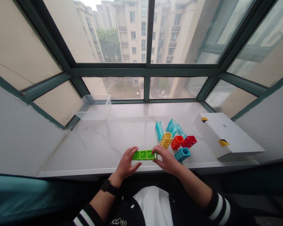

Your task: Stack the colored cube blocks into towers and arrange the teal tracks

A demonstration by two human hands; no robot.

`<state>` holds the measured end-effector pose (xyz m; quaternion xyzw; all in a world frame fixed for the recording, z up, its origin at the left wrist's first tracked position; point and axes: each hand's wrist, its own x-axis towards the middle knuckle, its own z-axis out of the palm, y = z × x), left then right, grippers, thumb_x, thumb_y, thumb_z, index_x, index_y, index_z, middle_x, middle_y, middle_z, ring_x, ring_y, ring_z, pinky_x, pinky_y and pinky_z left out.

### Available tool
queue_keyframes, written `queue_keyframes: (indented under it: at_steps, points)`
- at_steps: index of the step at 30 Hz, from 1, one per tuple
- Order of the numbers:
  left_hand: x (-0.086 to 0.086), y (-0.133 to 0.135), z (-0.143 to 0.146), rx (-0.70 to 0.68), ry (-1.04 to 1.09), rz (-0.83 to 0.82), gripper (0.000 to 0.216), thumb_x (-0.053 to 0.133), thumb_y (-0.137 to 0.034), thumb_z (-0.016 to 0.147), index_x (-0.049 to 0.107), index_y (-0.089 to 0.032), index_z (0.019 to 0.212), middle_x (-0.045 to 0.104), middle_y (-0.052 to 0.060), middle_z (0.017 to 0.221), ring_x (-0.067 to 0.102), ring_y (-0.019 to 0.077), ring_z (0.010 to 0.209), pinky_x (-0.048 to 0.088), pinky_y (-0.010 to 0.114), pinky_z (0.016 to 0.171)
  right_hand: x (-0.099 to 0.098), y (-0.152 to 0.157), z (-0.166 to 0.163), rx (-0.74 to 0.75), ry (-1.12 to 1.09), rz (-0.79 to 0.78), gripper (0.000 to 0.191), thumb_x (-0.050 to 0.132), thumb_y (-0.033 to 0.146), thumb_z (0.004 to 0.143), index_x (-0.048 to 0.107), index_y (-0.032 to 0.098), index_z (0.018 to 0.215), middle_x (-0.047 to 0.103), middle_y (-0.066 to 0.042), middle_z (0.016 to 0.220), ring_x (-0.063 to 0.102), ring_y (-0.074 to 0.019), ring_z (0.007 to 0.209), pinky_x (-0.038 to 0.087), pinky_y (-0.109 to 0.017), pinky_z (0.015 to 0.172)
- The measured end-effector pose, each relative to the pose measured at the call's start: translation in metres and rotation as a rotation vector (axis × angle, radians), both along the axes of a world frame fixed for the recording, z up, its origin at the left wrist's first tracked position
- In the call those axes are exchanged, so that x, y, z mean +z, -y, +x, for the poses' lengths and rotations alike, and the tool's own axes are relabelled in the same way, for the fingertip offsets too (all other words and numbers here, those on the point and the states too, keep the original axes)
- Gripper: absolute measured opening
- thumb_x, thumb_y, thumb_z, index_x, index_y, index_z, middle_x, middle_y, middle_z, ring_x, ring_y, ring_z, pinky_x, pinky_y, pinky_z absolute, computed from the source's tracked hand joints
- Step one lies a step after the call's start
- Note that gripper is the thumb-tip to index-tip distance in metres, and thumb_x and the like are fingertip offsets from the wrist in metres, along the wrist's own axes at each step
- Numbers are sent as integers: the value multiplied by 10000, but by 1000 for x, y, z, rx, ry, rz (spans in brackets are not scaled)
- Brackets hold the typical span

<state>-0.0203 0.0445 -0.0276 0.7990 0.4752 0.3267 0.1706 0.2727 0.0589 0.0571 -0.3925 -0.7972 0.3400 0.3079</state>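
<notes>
A long green plastic block (143, 154) with a row of square recesses lies level between my two hands, close to the front edge of the white sill. My right hand (166, 159) pinches its right end, fingers above and thumb below. At the other end, my left hand (127, 163) has its fingers against the block, with the thumb stretched out just under it. Right of my hands are upright hollow blocks: a yellow one (166, 140), an orange-red one (177, 142), a dark red one (189, 142) and a blue one (182, 154).
Behind the upright blocks lie translucent turquoise pieces (159, 131). A clear plastic bin (94, 108) stands at the back left by the window. On the right is a white box (231, 135) with yellow-and-black tape tabs. Window frames (146, 72) enclose the marbled sill (108, 138).
</notes>
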Motion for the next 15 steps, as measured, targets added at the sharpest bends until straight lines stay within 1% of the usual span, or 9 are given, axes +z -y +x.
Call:
queue_keyframes:
  at_steps: [1,3,5,6,8,10,12,15]
  points:
    - [2,-1,-1,-14,-45,-8,589,633,-469,984,474,-268,1515,597,136,1459,566,314,1352,464,517,1163,-12,0,-7,-11,-22,-24,285,672,98,854,600,253,1082,621,-45,1121,628,-205,1042,548,-359,950]
    - [0,-4,-5,-16,-126,-26,488,645,-437,984,544,-270,1432,668,116,1332,631,301,1227,516,493,1080,-34,-3,-17,-49,-31,-65,286,686,97,838,594,246,1064,622,-38,1093,632,-201,1006,553,-346,910]
    - [-7,-7,-8,-3,-198,-36,437,666,-418,975,575,-264,1373,691,107,1258,649,300,1152,532,483,1029,-51,-7,-24,-67,30,-86,300,719,117,838,603,243,1085,636,-40,1099,640,-209,1026,547,-361,938]
    - [-10,-9,-8,2,-234,-39,432,677,-411,969,579,-259,1361,691,107,1245,648,301,1133,530,482,1017,-58,-9,-26,-67,75,-89,333,740,131,839,611,242,1125,646,-49,1130,644,-217,1058,540,-374,968]
    - [-14,-12,-5,5,-297,-47,428,685,-397,965,579,-248,1352,688,104,1224,645,296,1101,522,476,1002,-69,-13,-31,-56,177,-81,457,780,166,843,610,246,1260,654,-77,1223,640,-241,1147,517,-401,1036]
    - [-14,-14,3,5,-343,-59,421,696,-388,959,583,-244,1339,684,96,1203,638,288,1087,514,462,991,-76,-17,-35,-52,276,-68,569,797,197,854,587,258,1379,647,-98,1288,630,-260,1204,498,-411,1076]
    - [-12,-16,11,6,-381,-73,412,715,-379,947,593,-252,1319,680,87,1198,628,283,1100,504,449,992,-81,-19,-38,-60,361,-63,561,793,212,867,606,263,1394,651,-101,1281,629,-265,1213,492,-400,1083]
    - [-13,-19,19,8,-439,-110,400,731,-371,938,607,-262,1303,683,79,1191,614,282,1110,499,430,976,-87,-21,-40,-85,436,-79,464,788,227,868,670,256,1315,662,-94,1253,634,-258,1201,497,-364,1056]
